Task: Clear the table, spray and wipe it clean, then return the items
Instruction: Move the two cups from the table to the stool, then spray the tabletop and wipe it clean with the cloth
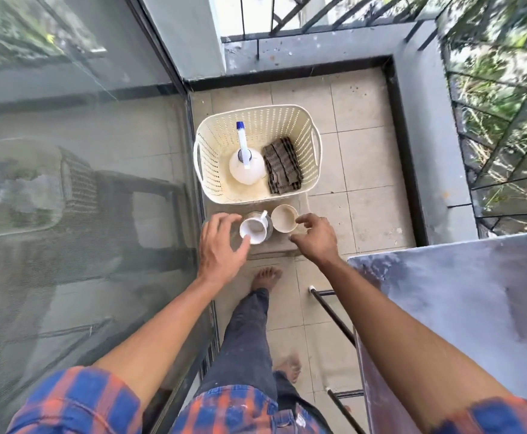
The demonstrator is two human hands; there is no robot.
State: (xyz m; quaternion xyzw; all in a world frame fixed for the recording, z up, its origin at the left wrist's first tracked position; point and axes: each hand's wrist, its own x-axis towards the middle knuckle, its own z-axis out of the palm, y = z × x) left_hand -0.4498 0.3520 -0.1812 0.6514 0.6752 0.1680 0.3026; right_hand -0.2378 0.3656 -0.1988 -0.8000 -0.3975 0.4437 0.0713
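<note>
Open left hand by mug, right hand by cup (floor).

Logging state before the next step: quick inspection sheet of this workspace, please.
Surface: grey table top at right, bare in the part shown, with streaky pale patches.
Job's things: spray bottle and dark folded cloth in the cream basket on the floor; white cup on a saucer and beige bowl on the tiles in front of the basket.
Clutter: nothing seen.
Grippers: left hand open, at the cup; right hand open, fingers beside the bowl; neither grips yet.
Cables: nothing seen.
Surroundings: glass door left, railing and greenery right, bare feet on tiled floor.
</note>
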